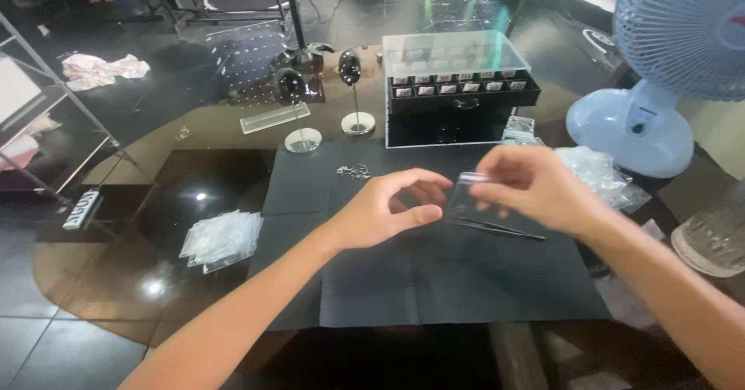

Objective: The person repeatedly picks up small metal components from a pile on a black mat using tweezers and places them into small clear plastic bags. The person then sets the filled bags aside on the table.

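Both my hands hover over a black mat [372,281] on a glass table. My right hand [535,188] pinches a small clear plastic bag [464,196] by its top edge. My left hand [384,208] is curled beside the bag, thumb and fingers near its left side; whether it touches the bag I cannot tell. Thin black tweezers [500,229] lie on the mat under my right hand. A small tangle of silver chain pieces [354,172] rests on the mat's far edge.
A pile of clear bags [223,239] lies left of the mat, another pile [601,174] at the right. A clear-lidded black jewellery case [458,87] stands behind, with two earring stands [355,95]. A pale blue fan [660,72] stands at the right.
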